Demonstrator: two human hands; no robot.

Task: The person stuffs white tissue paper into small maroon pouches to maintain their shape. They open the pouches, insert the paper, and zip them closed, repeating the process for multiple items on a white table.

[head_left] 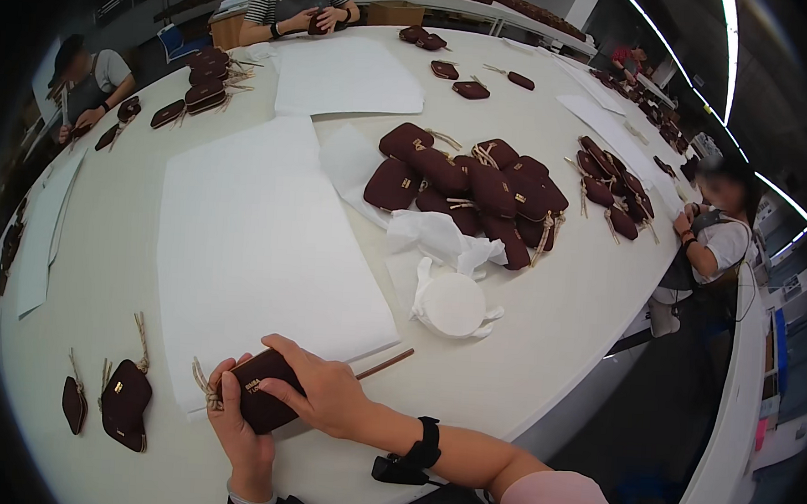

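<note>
A small dark maroon zip pouch [263, 415] with gold lettering and a beige cord pull is between my hands, over the table's near side. My left hand [245, 449] holds it from below and the left, its fingers wrapped round that edge. My right hand [334, 396] grips the top and right side, thumb lying across the front. A thin brown stick [386, 363] lies just past my right hand on the table. To the left rest a larger maroon pouch [125, 406] and a smaller maroon pouch [74, 405], both with cord pulls.
White paper sheets [240, 234] cover the table ahead. A heap of maroon pouches [493, 188] sits beyond crumpled tissue [441, 236] and a white round object [454, 305] with stubby legs. Another pouch pile [612, 185] lies farther right. Co-workers are around the table, one at right [722, 241].
</note>
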